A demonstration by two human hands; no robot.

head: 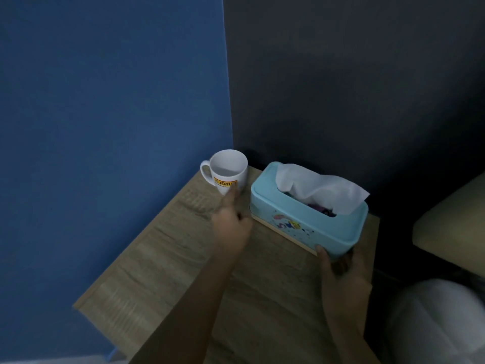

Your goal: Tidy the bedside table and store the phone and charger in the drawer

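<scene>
A light blue tissue box [301,219] with a white tissue sticking out stands near the back of the wooden bedside table [168,258]. My right hand [341,269] grips the box's near right end, thumb on its front corner. My left hand [231,222] is blurred, fingers apart, at the box's left end and just in front of a white mug [228,169] with a yellow label. Whether the left hand touches the box or mug I cannot tell. No phone or charger is in view.
The table sits in a corner between a blue wall [105,101] on the left and a dark wall [354,74] behind. A pale bed edge [451,227] lies to the right, and white cloth [441,316] at the lower right.
</scene>
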